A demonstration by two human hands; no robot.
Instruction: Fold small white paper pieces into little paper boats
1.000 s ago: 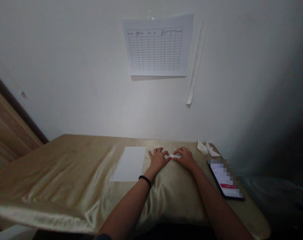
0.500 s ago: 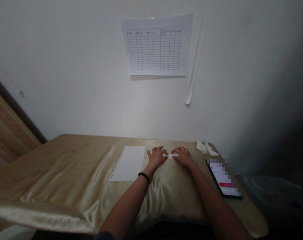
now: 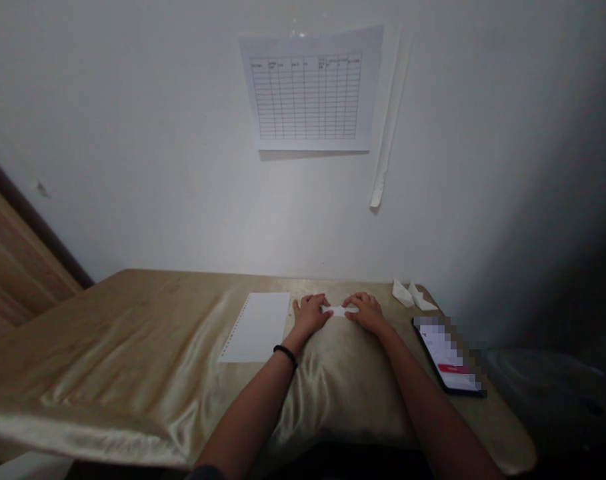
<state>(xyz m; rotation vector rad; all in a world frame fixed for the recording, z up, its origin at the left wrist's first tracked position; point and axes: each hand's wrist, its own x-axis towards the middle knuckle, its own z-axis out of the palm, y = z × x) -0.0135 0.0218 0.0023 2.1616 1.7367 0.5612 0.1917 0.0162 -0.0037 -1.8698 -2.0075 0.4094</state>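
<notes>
A small folded piece of white paper (image 3: 338, 311) lies low over the cloth between my two hands. My left hand (image 3: 311, 313) pinches its left end between thumb and fingers; a black band circles that wrist. At the right end, my right hand (image 3: 365, 311) grips the paper in the same way, fingers curled. The middle of the paper shows; its ends are hidden by my fingertips. Just left of my left hand is a flat white sheet (image 3: 257, 327) with punched holes along its left edge.
A gold satin cloth (image 3: 133, 347) covers the table. Folded white paper shapes (image 3: 413, 295) stand at the back right corner, and a phone (image 3: 445, 360) with a lit screen lies near the right edge. A printed table sheet (image 3: 313, 93) hangs on the wall behind.
My left hand has shifted slightly left, so a little more of the folded paper shows between the hands. My right hand is nearly unmoved.
</notes>
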